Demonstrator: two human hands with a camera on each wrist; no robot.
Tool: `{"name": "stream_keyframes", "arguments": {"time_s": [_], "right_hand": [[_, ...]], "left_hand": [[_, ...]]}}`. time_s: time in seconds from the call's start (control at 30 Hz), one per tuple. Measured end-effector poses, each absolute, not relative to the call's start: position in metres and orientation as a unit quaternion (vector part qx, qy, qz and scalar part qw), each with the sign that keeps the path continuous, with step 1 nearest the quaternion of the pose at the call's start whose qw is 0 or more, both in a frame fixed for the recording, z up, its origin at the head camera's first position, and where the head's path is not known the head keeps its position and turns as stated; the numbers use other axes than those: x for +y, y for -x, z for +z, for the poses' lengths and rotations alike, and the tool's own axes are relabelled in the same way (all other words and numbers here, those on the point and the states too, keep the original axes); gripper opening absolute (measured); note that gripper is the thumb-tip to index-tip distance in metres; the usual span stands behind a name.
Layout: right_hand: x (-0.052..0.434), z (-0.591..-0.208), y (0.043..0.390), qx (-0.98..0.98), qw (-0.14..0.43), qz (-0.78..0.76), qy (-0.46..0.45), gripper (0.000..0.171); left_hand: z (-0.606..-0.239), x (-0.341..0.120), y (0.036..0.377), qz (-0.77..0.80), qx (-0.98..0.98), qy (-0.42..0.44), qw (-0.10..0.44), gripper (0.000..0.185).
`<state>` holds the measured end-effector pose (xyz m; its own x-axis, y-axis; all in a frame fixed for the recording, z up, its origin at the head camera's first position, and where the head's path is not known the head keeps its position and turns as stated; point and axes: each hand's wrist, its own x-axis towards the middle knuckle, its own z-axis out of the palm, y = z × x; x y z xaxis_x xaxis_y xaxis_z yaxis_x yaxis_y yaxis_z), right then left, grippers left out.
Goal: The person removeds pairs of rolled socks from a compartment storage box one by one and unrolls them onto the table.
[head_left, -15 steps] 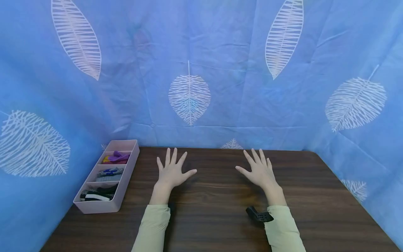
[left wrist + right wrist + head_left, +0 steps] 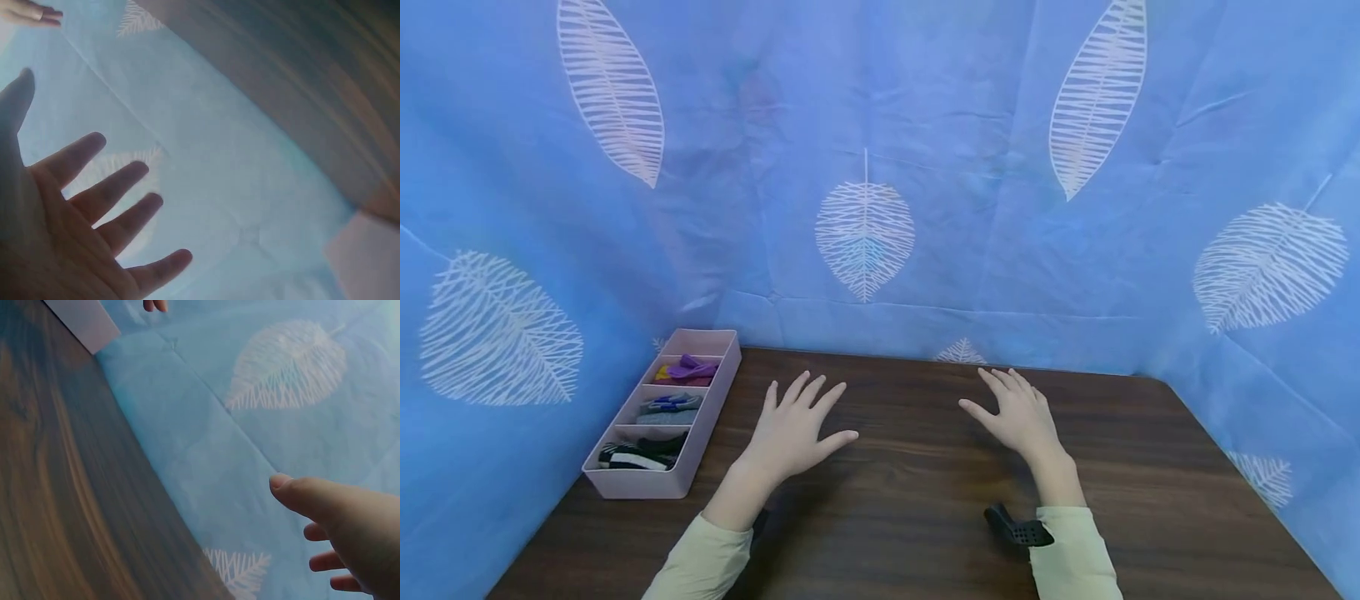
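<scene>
My left hand (image 2: 790,433) is over the left half of the dark wooden table (image 2: 910,500), fingers spread and holding nothing. In the left wrist view its palm and fingers (image 2: 112,197) show bare. My right hand (image 2: 1018,412) is over the right half, also bare, with the thumb apart from the fingers. The left hand is the nearer one to a pale pink divided box (image 2: 711,433). Its sections hold folded cloth items: purple and yellow ones (image 2: 688,369) at the back, grey and blue ones (image 2: 670,408) in the middle, black and white ones (image 2: 640,457) in front.
A blue cloth (image 2: 955,250) printed with white leaves hangs behind the table and along both sides. The box stands at the table's left edge, close to the cloth. A black strap piece (image 2: 1018,529) sticks out at the right wrist.
My left hand has turned and its forearm has swung out to the left. The right hand's fingers have drawn closer together. The head view has shifted slightly.
</scene>
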<state>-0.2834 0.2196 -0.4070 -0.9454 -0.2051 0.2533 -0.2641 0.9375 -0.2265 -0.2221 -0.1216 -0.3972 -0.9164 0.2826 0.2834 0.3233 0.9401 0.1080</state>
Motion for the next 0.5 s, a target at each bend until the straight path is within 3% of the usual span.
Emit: {"name": "stream_keyframes", "arguments": {"time_s": [0.3, 0.5], "right_hand": [[0.189, -0.392, 0.271, -0.962, 0.160, 0.132, -0.178, 0.068], [0.156, -0.390, 0.257, -0.946, 0.189, 0.133, -0.230, 0.064]], "left_hand": [[-0.387, -0.168, 0.185, 0.018, -0.932, 0.215, 0.293, 0.058], [-0.388, -0.212, 0.166, 0.015, -0.902, 0.239, 0.358, 0.053]]}}
